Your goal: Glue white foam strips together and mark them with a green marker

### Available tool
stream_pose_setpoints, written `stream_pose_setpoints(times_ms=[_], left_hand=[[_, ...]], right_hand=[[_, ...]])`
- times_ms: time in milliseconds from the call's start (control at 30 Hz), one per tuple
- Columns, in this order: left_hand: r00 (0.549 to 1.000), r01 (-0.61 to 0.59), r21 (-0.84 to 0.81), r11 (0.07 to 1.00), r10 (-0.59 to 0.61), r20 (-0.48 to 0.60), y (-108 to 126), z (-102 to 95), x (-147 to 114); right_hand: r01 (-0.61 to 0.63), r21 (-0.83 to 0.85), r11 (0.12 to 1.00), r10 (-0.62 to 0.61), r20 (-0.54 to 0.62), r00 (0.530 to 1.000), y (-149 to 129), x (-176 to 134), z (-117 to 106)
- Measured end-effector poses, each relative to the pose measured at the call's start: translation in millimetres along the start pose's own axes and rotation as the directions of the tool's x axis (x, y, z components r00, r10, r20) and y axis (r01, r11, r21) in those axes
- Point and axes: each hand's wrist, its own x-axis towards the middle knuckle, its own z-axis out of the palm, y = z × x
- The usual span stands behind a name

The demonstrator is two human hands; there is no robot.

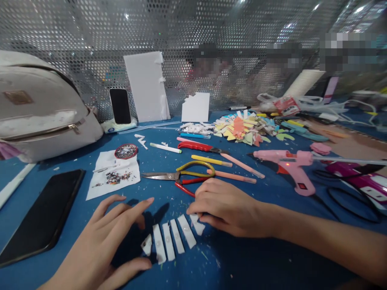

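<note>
A row of white foam-like pieces lies on the blue tabletop, several narrow strips side by side with clear dots on them. At the left end is a small pointed piece with a dark spot. My left hand is open beside that end, fingers spread and thumb low, holding nothing. At the right end my right hand has its fingers closed on a notched white piece, whose upper edge they cover. Just beyond my hands lie scissors with yellow and red handles.
Behind are markers, a red-handled cutter, a pile of coloured scraps and a pink glue gun with a lit light. Left are a black phone, a paper with glitter and a backpack.
</note>
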Motion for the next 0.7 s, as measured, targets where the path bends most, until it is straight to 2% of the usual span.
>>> stream_pose_setpoints(times_ms=[200, 367, 700], left_hand=[[0.999, -0.04, 0.034, 0.999, 0.041, -0.016, -1.1, 4.7, -0.6], [0.999, -0.041, -0.002, 0.999, 0.041, 0.014, 0.1, 5.5, 0.1], [0.999, 0.007, -0.065, 0.998, -0.004, 0.043, 2.0, 8.0, -1.1]], right_hand=[[0.007, 0.001, 1.0, -0.007, -0.001, 1.0, -0.2, 0.1, 2.4], [0.002, 0.006, 1.0, -0.002, -0.023, 1.0, 0.0, -0.1, 3.2], [0.001, 0.005, 1.0, -0.001, -0.029, 1.0, -1.6, 0.5, 2.6]])
